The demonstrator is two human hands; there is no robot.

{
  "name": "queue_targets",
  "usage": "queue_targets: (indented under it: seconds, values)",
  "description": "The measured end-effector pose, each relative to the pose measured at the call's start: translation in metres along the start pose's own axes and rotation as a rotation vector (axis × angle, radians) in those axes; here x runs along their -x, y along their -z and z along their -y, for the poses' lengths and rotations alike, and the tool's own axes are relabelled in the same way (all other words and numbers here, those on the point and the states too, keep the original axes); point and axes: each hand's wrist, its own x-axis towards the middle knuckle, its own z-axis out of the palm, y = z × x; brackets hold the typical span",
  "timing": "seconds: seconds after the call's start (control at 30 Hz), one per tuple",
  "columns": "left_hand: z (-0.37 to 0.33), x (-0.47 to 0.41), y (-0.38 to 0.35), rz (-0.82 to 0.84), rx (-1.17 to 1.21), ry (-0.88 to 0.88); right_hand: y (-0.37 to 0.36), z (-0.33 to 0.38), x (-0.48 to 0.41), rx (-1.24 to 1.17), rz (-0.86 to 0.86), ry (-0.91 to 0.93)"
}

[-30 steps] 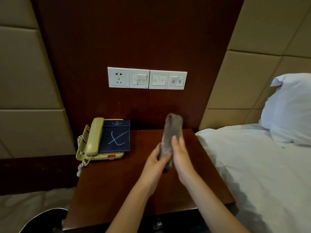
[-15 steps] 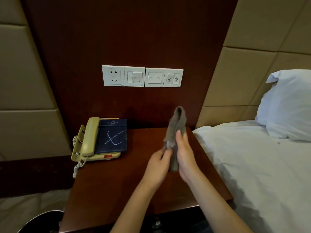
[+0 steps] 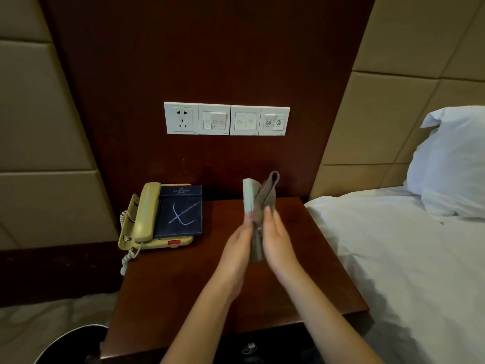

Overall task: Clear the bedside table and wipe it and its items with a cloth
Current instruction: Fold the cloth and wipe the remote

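Note:
Above the dark wooden bedside table [image 3: 183, 290], my two hands meet palm to palm. My left hand [image 3: 236, 245] holds a pale, flat, upright item [image 3: 247, 194] by its lower end. My right hand [image 3: 278, 237] holds a grey-brown cloth [image 3: 266, 197] against that item's right side, and the cloth's tail hangs down between my palms. What the pale item is cannot be made out. A beige corded telephone [image 3: 145, 219] sits at the table's back left, with a dark blue booklet [image 3: 181, 212] lying on its base.
A white socket and switch panel [image 3: 227, 119] is on the wood wall behind. A bed with a white sheet [image 3: 393, 258] and pillow [image 3: 451, 164] adjoins the table's right edge. A dark round bin rim [image 3: 70, 342] shows at lower left.
The cloth covered the held item before; now the item's pale top stands bare to the cloth's left. My hands stayed over the middle of the table.

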Motion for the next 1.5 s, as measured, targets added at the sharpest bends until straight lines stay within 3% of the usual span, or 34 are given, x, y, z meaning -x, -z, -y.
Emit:
queue_targets:
  seconds: [0.13, 0.27, 0.37, 0.53, 0.7, 0.83, 0.97, 1.17, 1.27, 1.37, 1.5]
  values:
    - [-0.003, -0.004, 0.004, -0.062, 0.125, 0.007, -0.017, -0.006, 0.020, 0.060, 0.102, 0.053]
    - [-0.021, -0.011, 0.026, -0.062, 0.462, 0.031, -0.052, -0.009, 0.050, 0.069, 0.128, 0.161]
    - [-0.016, 0.001, 0.016, -0.054, 0.298, 0.003, -0.039, -0.007, 0.025, 0.080, 0.070, 0.143]
    - [-0.019, 0.013, -0.006, 0.028, 0.181, 0.071, -0.003, 0.003, -0.004, -0.165, 0.019, -0.053]
    - [-0.029, -0.007, 0.014, -0.076, 0.214, 0.033, -0.043, -0.007, 0.035, -0.147, 0.105, 0.106]
    - [-0.024, 0.001, 0.010, 0.029, 0.033, -0.011, -0.026, 0.000, 0.017, -0.161, 0.022, 0.073]
    - [-0.018, 0.012, -0.007, 0.119, 0.033, 0.076, 0.012, 0.009, -0.009, -0.177, -0.037, -0.022]
    - [-0.030, -0.001, 0.024, -0.027, 0.202, 0.092, -0.022, -0.005, 0.033, -0.141, 0.227, 0.066]
    - [-0.029, 0.003, 0.027, 0.019, 0.190, 0.120, -0.027, -0.006, 0.027, -0.074, 0.124, 0.107]
    - [-0.023, 0.011, 0.010, 0.126, 0.196, 0.202, -0.001, 0.005, 0.001, -0.132, 0.004, 0.037]
    - [-0.020, 0.008, 0.005, 0.066, 0.235, 0.236, 0.006, 0.007, 0.005, -0.238, 0.080, -0.073]
